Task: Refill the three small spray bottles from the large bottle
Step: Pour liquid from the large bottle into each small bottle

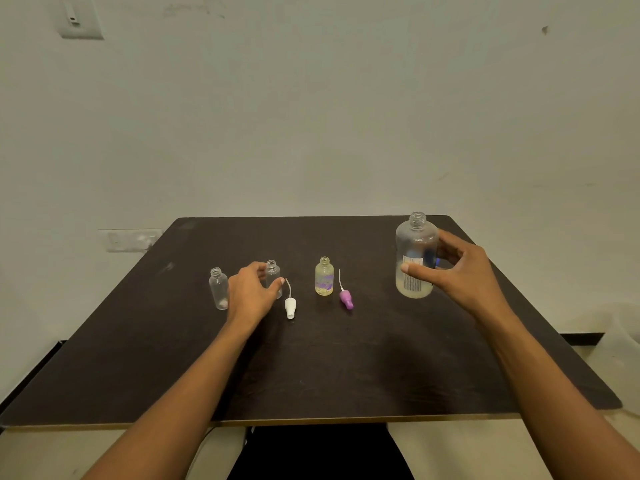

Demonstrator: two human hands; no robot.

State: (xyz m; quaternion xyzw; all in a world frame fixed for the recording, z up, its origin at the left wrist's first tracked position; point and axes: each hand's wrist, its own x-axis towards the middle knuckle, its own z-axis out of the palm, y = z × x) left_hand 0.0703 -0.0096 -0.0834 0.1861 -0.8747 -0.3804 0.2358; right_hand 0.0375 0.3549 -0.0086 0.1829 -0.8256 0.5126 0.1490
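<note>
1. Wall (pixel 311 116) rises pale behind the dark bench (pixel 346 368); a switch plate (pixel 80 18) sits high on it at the left, and a socket plate (pixel 129 240) sits low, near the bench's far left corner.
2. Two spray heads lie loose on the bench, each with its thin tube pointing away from me. The white spray head (pixel 290 307) lies just right of my left hand (pixel 249 292). The purple spray head (pixel 346 299) lies just right of the yellowish bottle (pixel 324 277).
3. The three small bottles stand upright in a row with open necks. The left clear bottle (pixel 218 289) is just beside my left wrist. The yellowish bottle, at the right of the row, is filled nearly to the shoulder.
4. My left hand grips the middle clear bottle (pixel 272 270), thumb on its near side and fingers curled behind it.
5. My right hand (pixel 464 271) holds the large bottle (pixel 415 244) at the far right of the bench, thumb across its label and fingers wrapped behind. It is upright and uncapped, with pale liquid low inside. I cannot tell whether its base touches the bench.
6. The yellowish bottle and the purple spray head stand between my two hands.
</note>
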